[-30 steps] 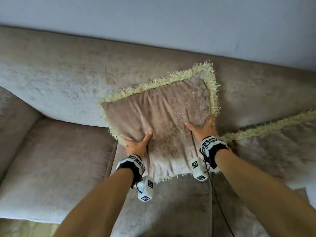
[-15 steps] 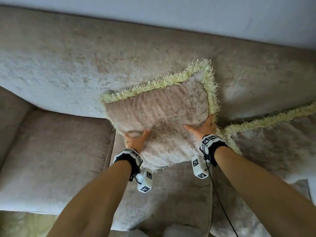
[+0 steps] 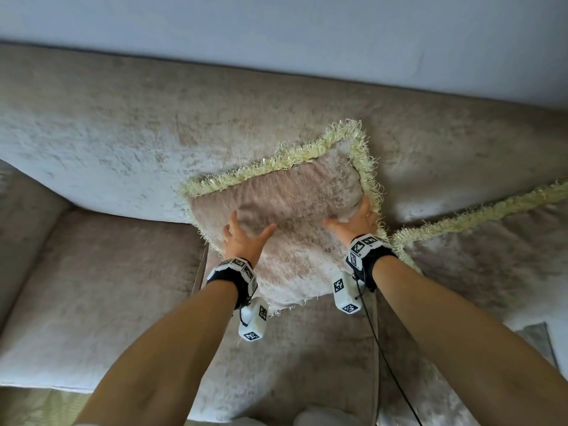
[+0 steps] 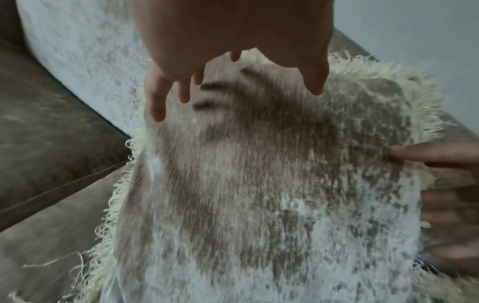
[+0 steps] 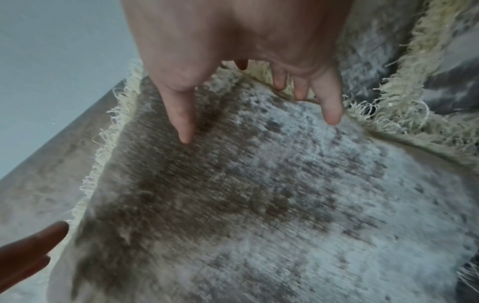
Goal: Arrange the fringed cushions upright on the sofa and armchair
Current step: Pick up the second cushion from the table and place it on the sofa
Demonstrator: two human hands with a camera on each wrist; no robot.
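A beige velvet cushion [image 3: 295,216] with pale yellow fringe leans against the sofa backrest [image 3: 138,133], its lower edge on the seat [image 3: 98,290]. My left hand [image 3: 250,230] is open over the cushion's left half. In the left wrist view its spread fingers [image 4: 155,104] hover just off the fabric and cast shadows on it. My right hand [image 3: 350,215] lies flat at the cushion's right side, thumb [image 5: 181,121] on the face and fingers [image 5: 329,102] at the fringe. A second fringed cushion [image 3: 491,247] lies to the right, touching the first one's fringe.
The sofa's left seat cushion and armrest [image 3: 18,229] are bare of loose cushions. A pale wall [image 3: 276,32] runs behind the backrest. A black cable [image 3: 378,348] hangs from my right wrist over the seat front.
The cushion has been tipped back against the backrest. Both hands have slid higher up its face, and the left hand has spread and come off the fabric.
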